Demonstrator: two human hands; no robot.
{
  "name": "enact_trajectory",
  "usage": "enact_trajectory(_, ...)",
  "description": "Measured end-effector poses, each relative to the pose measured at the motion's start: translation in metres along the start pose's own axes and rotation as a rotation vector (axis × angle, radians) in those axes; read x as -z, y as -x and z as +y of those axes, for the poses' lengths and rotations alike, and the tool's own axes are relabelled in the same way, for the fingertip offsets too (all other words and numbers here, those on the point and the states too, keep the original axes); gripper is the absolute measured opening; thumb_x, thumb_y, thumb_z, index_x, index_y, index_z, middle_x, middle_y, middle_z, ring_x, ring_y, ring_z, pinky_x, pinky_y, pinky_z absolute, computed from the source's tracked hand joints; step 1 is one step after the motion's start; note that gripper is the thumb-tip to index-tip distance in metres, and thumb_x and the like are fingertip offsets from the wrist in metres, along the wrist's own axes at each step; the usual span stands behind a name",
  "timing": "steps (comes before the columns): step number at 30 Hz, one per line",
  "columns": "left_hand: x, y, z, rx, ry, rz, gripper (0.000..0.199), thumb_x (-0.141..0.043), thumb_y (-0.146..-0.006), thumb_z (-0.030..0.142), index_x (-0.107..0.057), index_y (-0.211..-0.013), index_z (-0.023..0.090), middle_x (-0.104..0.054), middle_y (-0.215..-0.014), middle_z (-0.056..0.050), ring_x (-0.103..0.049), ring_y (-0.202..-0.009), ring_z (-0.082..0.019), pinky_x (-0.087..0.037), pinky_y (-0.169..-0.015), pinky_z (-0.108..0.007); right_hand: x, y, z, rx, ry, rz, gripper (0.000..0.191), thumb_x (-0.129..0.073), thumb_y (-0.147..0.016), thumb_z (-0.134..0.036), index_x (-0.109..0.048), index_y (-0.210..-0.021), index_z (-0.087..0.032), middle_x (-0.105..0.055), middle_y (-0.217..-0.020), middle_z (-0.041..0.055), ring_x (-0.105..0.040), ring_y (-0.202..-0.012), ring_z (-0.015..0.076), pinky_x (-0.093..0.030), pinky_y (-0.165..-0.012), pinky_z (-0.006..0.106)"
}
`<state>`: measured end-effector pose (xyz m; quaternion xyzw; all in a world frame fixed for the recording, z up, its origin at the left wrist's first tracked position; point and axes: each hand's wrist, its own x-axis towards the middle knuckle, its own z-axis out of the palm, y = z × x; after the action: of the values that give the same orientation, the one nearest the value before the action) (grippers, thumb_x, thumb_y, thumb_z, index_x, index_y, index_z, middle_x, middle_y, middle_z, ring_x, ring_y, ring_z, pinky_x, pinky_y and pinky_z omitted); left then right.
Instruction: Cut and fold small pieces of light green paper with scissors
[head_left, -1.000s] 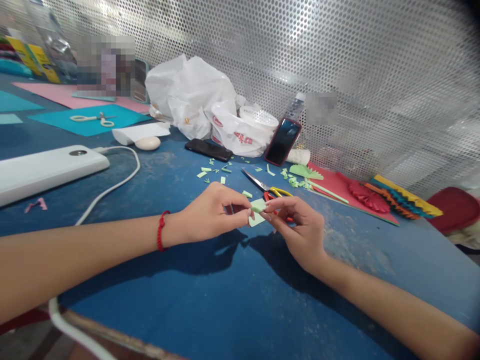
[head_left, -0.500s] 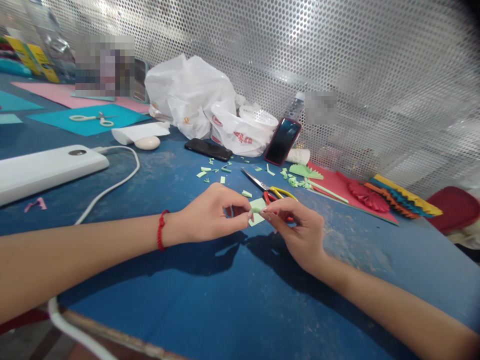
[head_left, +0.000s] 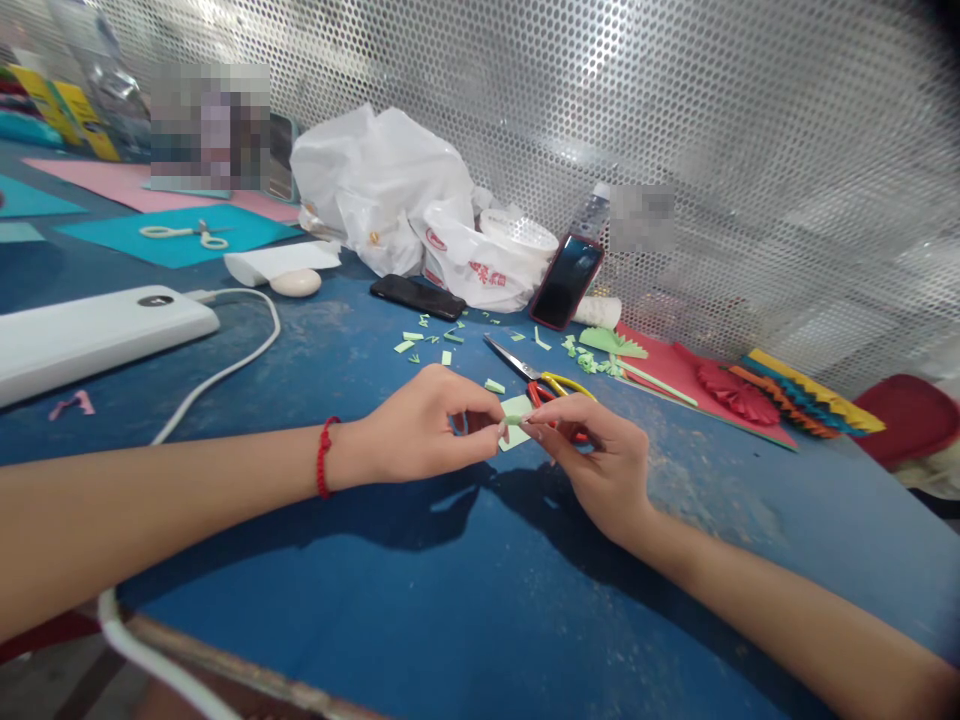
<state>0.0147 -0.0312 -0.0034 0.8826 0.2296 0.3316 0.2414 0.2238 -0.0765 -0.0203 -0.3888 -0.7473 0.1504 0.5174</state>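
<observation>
Both hands meet over the blue table top (head_left: 480, 620), pinching a small pale green paper piece (head_left: 514, 423) between their fingertips. Its upper edge looks curled, and its flat lower part hangs below my fingers. My left hand (head_left: 427, 425), with a red string bracelet (head_left: 323, 458) at the wrist, holds it from the left. My right hand (head_left: 596, 465) grips it from the right, just in front of scissors with yellow and red handles (head_left: 517, 367). Those handles are partly hidden behind my right fingers. Green paper snippets (head_left: 420, 342) lie beyond my left hand.
A white power bank (head_left: 97, 345) with a white cable lies at left. Behind stand a white plastic bag (head_left: 382, 195), a black phone (head_left: 416, 296) and a red-cased phone (head_left: 566, 282). Red card (head_left: 675, 375) and folded paper fans lie right, before a perforated metal sheet (head_left: 787, 170).
The green paper's upper part looks more tightly curled between my fingertips than a second ago, and less of it stands above them. My hands have barely shifted.
</observation>
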Motion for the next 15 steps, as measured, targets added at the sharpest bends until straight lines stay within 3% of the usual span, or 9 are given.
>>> enact_trajectory(7, -0.0007, 0.0011, 0.0006, -0.007, -0.009, 0.004, 0.016, -0.058, -0.082, 0.017, -0.072, -0.075, 0.012, -0.069, -0.063, 0.000, -0.059, -0.055, -0.008, -0.043, -0.054, -0.015, 0.0004, -0.0013, 0.0016, 0.040, 0.009, -0.033, 0.017, -0.065, -0.086, -0.011, -0.073, -0.089, -0.026, -0.072, -0.085, 0.0008, -0.064, -0.076, 0.0144, -0.050, -0.059, 0.026)
enact_trajectory(15, -0.0010, 0.0017, 0.0007, -0.046, -0.064, -0.019, 0.017, -0.057, -0.081, 0.018, -0.072, -0.076, 0.012, -0.069, -0.064, -0.001, -0.058, -0.055, -0.009, -0.042, -0.056, -0.017, 0.0016, -0.0029, 0.0013, 0.035, 0.018, -0.096, 0.019, -0.062, -0.088, -0.010, -0.074, -0.087, -0.025, -0.071, -0.085, 0.0018, -0.065, -0.075, 0.0145, -0.051, -0.061, 0.027)
